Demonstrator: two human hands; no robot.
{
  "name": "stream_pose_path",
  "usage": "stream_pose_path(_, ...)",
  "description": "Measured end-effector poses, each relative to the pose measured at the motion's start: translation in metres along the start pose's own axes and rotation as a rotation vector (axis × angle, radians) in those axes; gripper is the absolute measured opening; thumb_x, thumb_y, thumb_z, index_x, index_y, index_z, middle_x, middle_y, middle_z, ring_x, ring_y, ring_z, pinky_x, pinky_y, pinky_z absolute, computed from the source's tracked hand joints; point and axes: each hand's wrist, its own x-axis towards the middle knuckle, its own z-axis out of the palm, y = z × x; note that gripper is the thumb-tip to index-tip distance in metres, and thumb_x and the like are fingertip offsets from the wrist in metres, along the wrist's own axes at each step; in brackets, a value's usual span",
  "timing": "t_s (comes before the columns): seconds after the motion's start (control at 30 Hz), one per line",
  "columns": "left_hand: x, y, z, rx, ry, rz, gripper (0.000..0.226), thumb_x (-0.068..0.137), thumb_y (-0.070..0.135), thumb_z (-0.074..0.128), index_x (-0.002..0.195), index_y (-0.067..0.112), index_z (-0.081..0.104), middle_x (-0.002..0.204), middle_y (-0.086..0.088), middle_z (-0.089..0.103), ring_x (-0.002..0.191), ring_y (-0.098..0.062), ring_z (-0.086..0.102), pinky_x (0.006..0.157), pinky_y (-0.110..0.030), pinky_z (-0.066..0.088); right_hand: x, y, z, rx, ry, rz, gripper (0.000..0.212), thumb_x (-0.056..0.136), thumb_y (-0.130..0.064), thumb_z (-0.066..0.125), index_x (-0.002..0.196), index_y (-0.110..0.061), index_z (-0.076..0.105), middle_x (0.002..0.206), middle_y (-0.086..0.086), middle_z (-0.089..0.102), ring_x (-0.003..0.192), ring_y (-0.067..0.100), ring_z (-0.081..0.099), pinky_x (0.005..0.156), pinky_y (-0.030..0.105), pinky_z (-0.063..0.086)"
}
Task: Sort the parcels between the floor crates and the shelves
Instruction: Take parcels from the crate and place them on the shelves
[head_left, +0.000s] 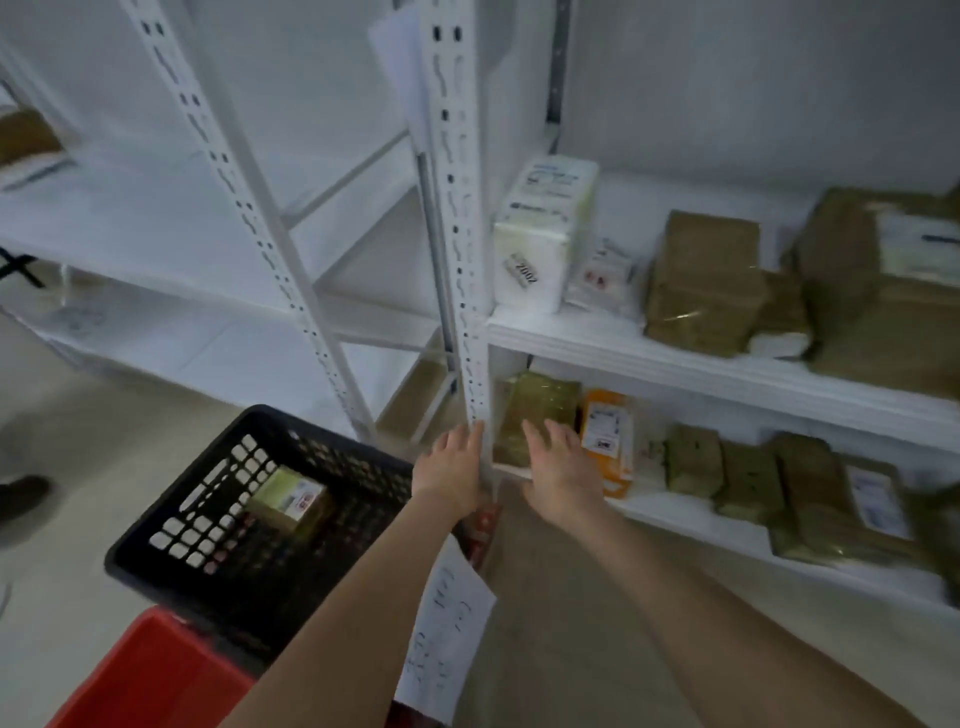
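Parcel (537, 402): taped brown block, lower shelf (691, 535); likely stiff, light, slick.
Hold: grip its side edges.
Hands: your left hand (453, 462), right hand (560, 465) spread, empty.

Low in my view I see a white sheet of paper (451, 629) with handwriting on it, lying tilted. Another blank sheet (397, 62) hangs near the top. At the left edge there's a dark shoe (21, 496) on the pale floor (62, 415), and higher up a black cross mark (18, 267). A white wall (753, 78) fills the background.
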Motion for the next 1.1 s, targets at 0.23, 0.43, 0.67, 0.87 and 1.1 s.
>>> stream_pose_path(0.23,-0.03,0.18,-0.035,0.037,0.029,0.216,0.102,0.079,0.046,0.068,0.152,0.02,0.002,0.158,-0.005,0.014,0.142,-0.028,0.024,0.107,-0.044,0.034,-0.101,0.145,-0.076,0.035,0.181,0.171,0.073,0.087,-0.032,0.059,0.147,-0.024,0.019,0.149,0.009,0.025,0.135,0.029,0.027,0.105,0.041,0.034)
stream_pose_path(0.43,-0.081,0.355,-0.065,0.137,0.133,0.452,0.097,0.083,0.041,0.067,0.152,0.022,0.001,0.159,-0.003,0.011,0.142,-0.028,0.023,0.106,-0.045,0.035,-0.205,0.274,-0.144,0.032,0.353,0.312,0.074,0.088,-0.033,0.059,0.148,-0.024,0.018,0.152,0.007,0.024,0.138,0.028,0.025,0.108,0.041,0.032)
stream_pose_path(0.67,-0.145,0.53,-0.11,0.16,0.266,0.685,0.098,0.08,0.042,0.07,0.152,0.021,0.008,0.156,-0.006,0.019,0.136,-0.031,0.032,0.101,-0.043,0.04,-0.321,0.401,-0.222,-0.021,0.541,0.471,0.071,0.087,-0.034,0.06,0.146,-0.022,0.022,0.145,0.009,0.031,0.134,0.029,0.028,0.103,0.041,0.034)
stream_pose_path(0.87,-0.183,0.655,-0.152,0.185,0.417,0.887,0.094,0.08,0.045,0.066,0.151,0.02,0.01,0.156,-0.005,0.02,0.137,-0.028,0.031,0.103,-0.042,0.04,-0.392,0.479,-0.283,-0.012,0.672,0.586,0.07,0.089,-0.034,0.054,0.149,-0.022,0.019,0.148,0.01,0.027,0.135,0.031,0.027,0.104,0.042,0.032)
stream_pose_path(1.1,-0.209,0.787,-0.207,0.193,0.663,1.09,0.089,0.082,0.038,0.066,0.151,0.019,0.012,0.155,-0.005,0.022,0.135,-0.027,0.034,0.104,-0.043,0.039,-0.445,0.572,-0.363,-0.055,0.855,0.738,0.066,0.09,-0.029,0.054,0.147,-0.022,0.021,0.148,0.008,0.029,0.134,0.029,0.029,0.105,0.041,0.032)
